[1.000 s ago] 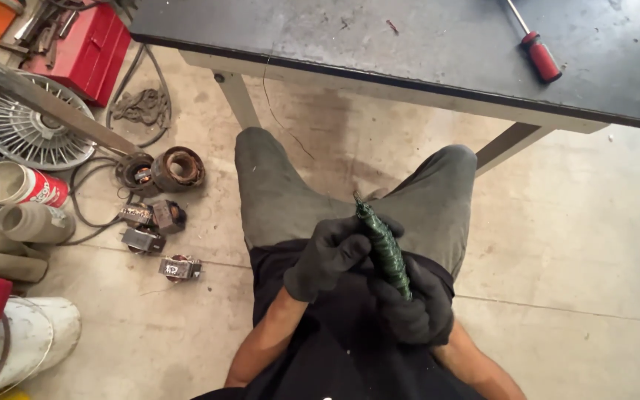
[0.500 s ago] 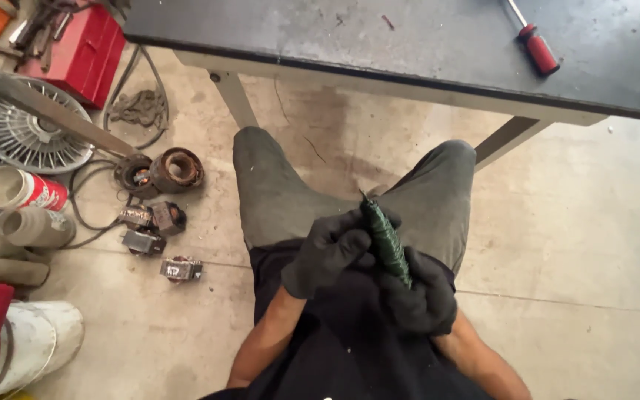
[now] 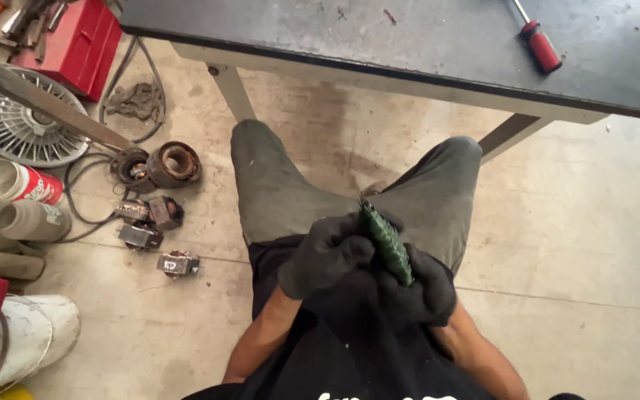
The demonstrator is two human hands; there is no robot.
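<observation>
Above the concrete floor [image 3: 594, 244], both gloved hands' fingers [image 3: 350, 241] grip the green tool [image 3: 388, 243].

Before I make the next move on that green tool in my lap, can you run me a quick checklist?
1. Green-handled tool held by both hands: ok.
2. Left hand gloved, gripping near the tip: ok.
3. Right hand gloved, wrapped round the handle: ok.
4. Tip state: cannot tell, too small.
5. Red-handled screwdriver lying on the dark table, apart from both hands: ok.
6. Floor to the left: not ok, motor parts and cable scattered.
</observation>
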